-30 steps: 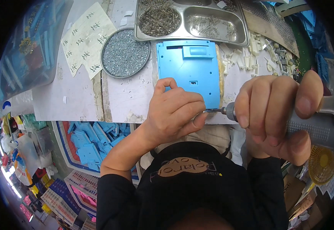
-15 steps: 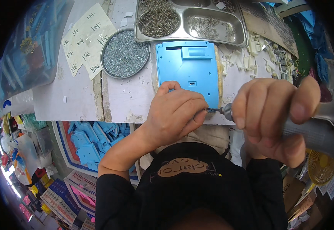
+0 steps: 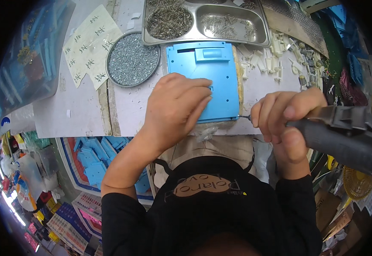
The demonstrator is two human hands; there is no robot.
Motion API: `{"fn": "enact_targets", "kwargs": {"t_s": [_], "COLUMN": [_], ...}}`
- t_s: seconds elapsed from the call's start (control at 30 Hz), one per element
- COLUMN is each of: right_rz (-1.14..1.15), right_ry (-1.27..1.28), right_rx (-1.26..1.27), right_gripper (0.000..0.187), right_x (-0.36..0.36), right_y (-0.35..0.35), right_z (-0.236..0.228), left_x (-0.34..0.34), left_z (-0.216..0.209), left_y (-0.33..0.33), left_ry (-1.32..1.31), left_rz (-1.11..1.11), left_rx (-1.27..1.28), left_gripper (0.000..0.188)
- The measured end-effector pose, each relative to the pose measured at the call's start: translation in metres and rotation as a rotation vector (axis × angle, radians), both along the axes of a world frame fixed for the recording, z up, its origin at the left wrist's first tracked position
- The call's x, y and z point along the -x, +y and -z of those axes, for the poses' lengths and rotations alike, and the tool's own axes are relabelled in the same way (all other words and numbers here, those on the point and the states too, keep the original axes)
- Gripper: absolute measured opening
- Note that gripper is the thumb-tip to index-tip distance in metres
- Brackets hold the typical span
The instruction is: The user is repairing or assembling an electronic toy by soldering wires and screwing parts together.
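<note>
A flat light-blue plastic panel (image 3: 220, 94) lies on the workbench with a raised block near its far edge and small round holes. My left hand (image 3: 175, 104) rests over its left part, fingers bent and bunched together. Whatever those fingers may hold is hidden. My right hand (image 3: 286, 115) is closed around a dark grey electric screwdriver (image 3: 337, 138), held nearly level from the right. The driver's thin bit (image 3: 245, 117) points left, its tip at the panel's near right corner. The palm side of my left hand is out of sight.
Beyond the panel stands a steel compartment tray (image 3: 266, 36) of small metal parts. A round dish (image 3: 134, 59) of screws sits left, beside a marked paper sheet (image 3: 87, 42). White plastic pieces (image 3: 273, 64) lie right. Below the bench edge, a crate (image 3: 73, 170) holds blue parts.
My left hand has moved left and away from the bit, onto the panel. The driver has shifted slightly, its bit now at the panel's corner. The whole view has shifted a little.
</note>
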State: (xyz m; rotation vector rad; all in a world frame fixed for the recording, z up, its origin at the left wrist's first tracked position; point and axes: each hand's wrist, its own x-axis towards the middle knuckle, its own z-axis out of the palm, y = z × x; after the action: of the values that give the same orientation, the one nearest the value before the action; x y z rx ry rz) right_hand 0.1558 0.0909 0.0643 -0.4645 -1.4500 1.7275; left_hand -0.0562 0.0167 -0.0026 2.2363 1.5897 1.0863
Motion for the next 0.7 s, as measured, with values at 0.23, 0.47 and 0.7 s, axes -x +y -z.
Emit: {"fn": "enact_targets", "kwargs": {"t_s": [0.23,0.47,0.7], "right_rz": [-0.01,-0.122,-0.145], "right_ry": [0.004,0.043,0.181], "right_rx": [-0.045,-0.214,-0.134], "right_gripper": [0.032,0.02,0.018], "right_x": [-0.001,-0.001,0.025], "right_y": [-0.004,-0.002,0.023], "right_z": [0.023,0.034,0.032], "left_x": [-0.002,-0.002,-0.002], "left_z": [0.015,0.02,0.021], "left_y": [-0.007,-0.009,-0.008], "left_ry": [0.009,-0.022,-0.06], "left_rz": [0.007,0.0,-0.007], "left_rx": [0.066,0.056,0.052], "left_gripper": [0.013,0.011,0.009]}}
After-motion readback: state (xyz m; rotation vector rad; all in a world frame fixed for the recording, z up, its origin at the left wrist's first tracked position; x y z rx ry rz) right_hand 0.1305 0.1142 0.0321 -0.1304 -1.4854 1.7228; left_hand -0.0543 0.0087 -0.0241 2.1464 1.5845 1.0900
